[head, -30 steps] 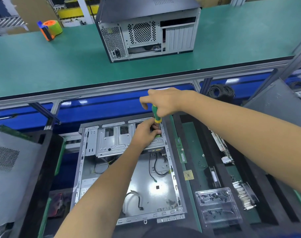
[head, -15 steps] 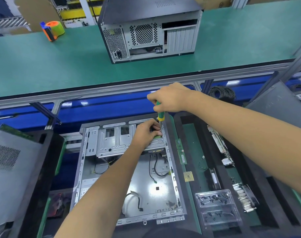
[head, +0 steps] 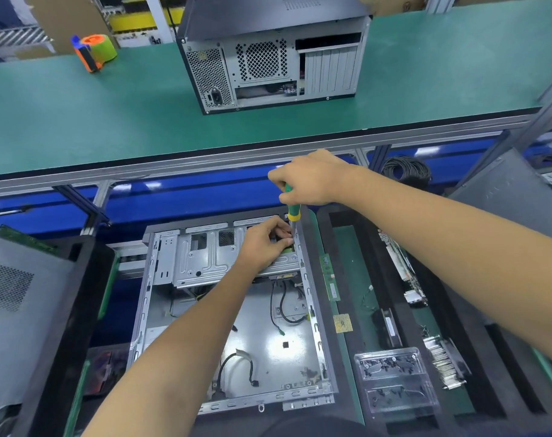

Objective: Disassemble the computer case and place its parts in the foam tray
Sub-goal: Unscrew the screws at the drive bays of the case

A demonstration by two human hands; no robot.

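An open computer case [head: 161, 310] lies flat below me, its bare metal floor and loose black cables showing. A silver drive bracket [head: 202, 260] spans its far end. My right hand [head: 309, 181] grips a green and yellow screwdriver [head: 292, 208] upright over the bracket's far right corner. My left hand [head: 265, 244] rests on the bracket there, fingers curled near the screwdriver tip. The black foam tray [head: 328, 234] lies to the right with removed parts in it.
In the tray are a memory stick [head: 330, 277], a CPU chip [head: 343, 323], a circuit board [head: 400, 269] and a clear screw box [head: 394, 380]. A second, closed computer case [head: 268, 55] stands on the green bench behind. A tape dispenser [head: 95, 52] sits far left. Grey side panels lean at both sides.
My right hand has risen slightly with the screwdriver and turned around its handle. My left hand stays on the bracket's corner.
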